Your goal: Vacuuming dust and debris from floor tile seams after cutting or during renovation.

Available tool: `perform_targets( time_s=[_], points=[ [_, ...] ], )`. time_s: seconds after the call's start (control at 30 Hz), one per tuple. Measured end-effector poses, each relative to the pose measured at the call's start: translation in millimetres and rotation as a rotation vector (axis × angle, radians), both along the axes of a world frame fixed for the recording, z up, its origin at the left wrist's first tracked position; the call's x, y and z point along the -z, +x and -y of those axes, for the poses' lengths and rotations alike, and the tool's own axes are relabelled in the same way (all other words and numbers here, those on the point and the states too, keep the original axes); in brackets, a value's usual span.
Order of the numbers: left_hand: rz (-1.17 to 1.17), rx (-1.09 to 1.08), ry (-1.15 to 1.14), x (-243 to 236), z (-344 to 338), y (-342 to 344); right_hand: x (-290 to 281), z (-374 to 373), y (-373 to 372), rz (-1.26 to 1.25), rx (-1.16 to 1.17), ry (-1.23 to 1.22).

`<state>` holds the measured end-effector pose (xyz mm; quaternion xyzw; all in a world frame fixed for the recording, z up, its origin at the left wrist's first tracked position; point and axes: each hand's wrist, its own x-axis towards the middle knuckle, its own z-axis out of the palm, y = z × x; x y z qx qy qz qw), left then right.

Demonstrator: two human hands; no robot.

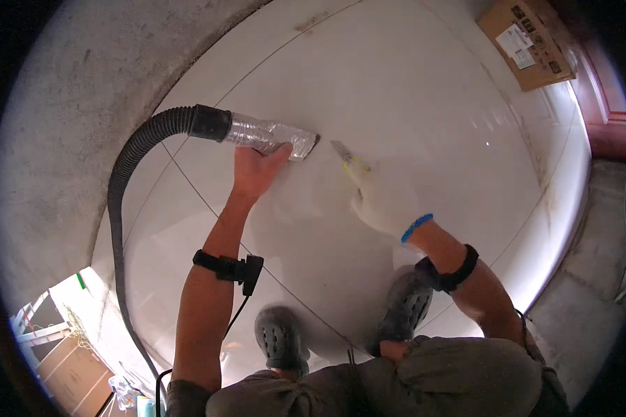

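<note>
My bare left hand [259, 170] is closed around a vacuum hose nozzle [264, 133], which is wrapped in shiny clear or silvery tape. The nozzle's slanted dark mouth points right, close to the white tiled floor. A black ribbed hose [129, 156] runs from it, curving left and down. My right hand [375, 198] wears a white glove with a blue cuff. It grips a flat-bladed hand tool [341, 149] showing bits of yellow; whether it is a knife or a scraper I cannot tell. The blade tip lies just right of the nozzle mouth, apart from it.
A cardboard box [525, 45] sits at the far right, beside a reddish panelled door [608, 90]. Rough grey concrete [83, 104] borders the white tiles [396, 83] on the left. My feet are in dark clogs [282, 337]. Boxes and clutter [76, 372] lie at lower left.
</note>
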<state>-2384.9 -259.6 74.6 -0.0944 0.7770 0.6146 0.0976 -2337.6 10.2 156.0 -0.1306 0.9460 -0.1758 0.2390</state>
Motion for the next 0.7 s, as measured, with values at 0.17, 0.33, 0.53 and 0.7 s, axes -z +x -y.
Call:
perform_targets(
  time_s=[0.17,0.33,0.53,0.7],
  points=[
    [-0.148,-0.033,-0.021,0,5,8,1,8,20,-0.113,-0.181,-0.169],
    [-0.039,0.049,-0.074,-5,6,7,4,9,-4,0.064,0.048,-0.125],
    [-0.016,-0.085,0.059,-12,0,16,5,18,51,-0.064,-0.309,-0.171],
    [0.102,0.097,-0.310,-29,29,63,10,12,-1,0.071,-0.116,-0.042]
  ],
)
